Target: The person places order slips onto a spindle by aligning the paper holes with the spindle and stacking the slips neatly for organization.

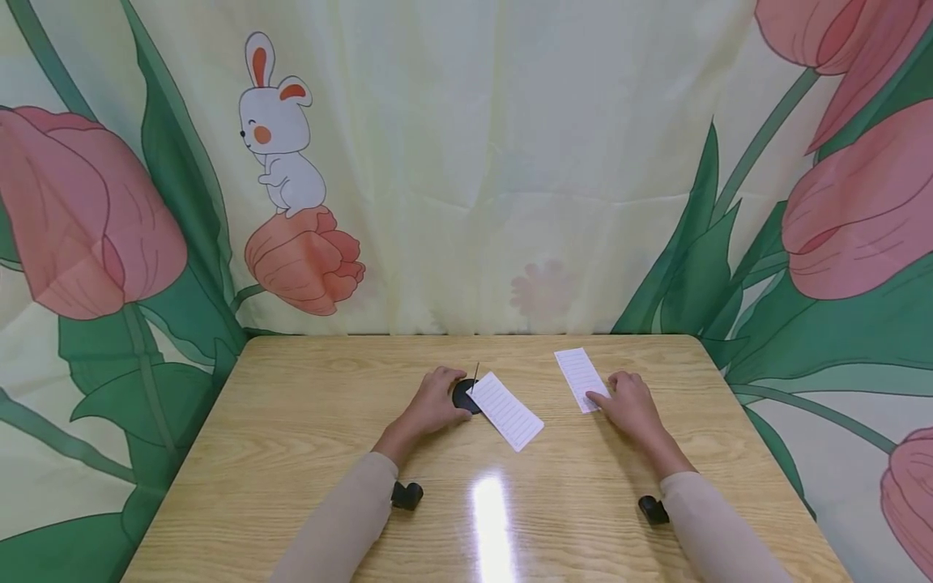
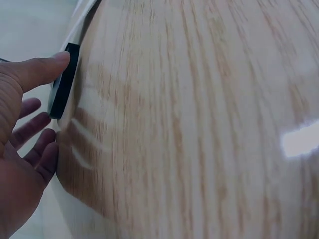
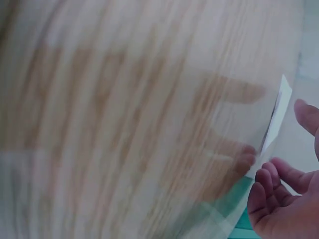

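A receipt spike with a round black base point(image 1: 462, 397) and a thin upright pin stands near the middle of the table. My left hand point(image 1: 432, 402) holds the base from its left side, with the thumb on the near edge and the fingers round the far edge. One corner of a lined white slip of paper point(image 1: 507, 411) lies over the base at the pin; the rest slants toward the near right. A second lined slip point(image 1: 578, 374) is further right. Beside it is my right hand point(image 1: 631, 402), thumb and fingers apart, the fingertips close to its right edge.
The wooden table point(image 1: 328, 364) has a glossy top with a bright light reflection near the front. Behind it hangs a curtain point(image 1: 452, 162) printed with tulips and a rabbit. Black camera mounts point(image 1: 406, 495) sit at both wrists.
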### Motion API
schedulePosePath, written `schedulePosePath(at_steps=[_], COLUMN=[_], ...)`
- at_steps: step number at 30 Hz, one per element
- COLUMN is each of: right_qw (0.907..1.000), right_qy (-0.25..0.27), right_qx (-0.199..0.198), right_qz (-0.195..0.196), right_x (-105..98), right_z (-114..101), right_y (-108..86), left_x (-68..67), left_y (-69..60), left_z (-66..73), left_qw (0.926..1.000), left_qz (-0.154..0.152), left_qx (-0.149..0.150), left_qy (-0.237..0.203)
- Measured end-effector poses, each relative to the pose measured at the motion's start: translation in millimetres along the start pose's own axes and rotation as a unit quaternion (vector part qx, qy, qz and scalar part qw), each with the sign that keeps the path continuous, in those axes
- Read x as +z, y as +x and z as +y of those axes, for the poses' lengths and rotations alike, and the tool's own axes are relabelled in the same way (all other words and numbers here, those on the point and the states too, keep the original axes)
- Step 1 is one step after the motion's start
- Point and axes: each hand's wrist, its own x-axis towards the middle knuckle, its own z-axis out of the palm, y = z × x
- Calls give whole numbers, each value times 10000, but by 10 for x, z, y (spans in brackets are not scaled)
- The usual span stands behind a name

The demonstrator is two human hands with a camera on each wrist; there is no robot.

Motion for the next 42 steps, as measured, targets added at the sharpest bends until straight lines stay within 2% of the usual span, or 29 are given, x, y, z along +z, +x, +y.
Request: schedulePosePath(at_steps=[9,19,31,37,42], right_qw=[9992,9996,9986,9994,9990], right_qy=[-93,-192,249,226,294], right_qx=[367,125,242,-30,89], right_qz=[-128,-147,-410,-277,-310], right_x=[26,12,0,1,-8], right_z=[6,-21,-18,-3,-8], right_y=[1,18,44,42,38], left_x=[21,31,37,37,32], left_y=[5,-6,-6,-6,-7], left_z=[16,19,35,34,29], left_qw=[9998,9996,9997,9997,9997], left_qz=[28,74,74,54,76], left_qx=[11,-144,-161,-156,-148], left_qy=[192,228,165,156,182])
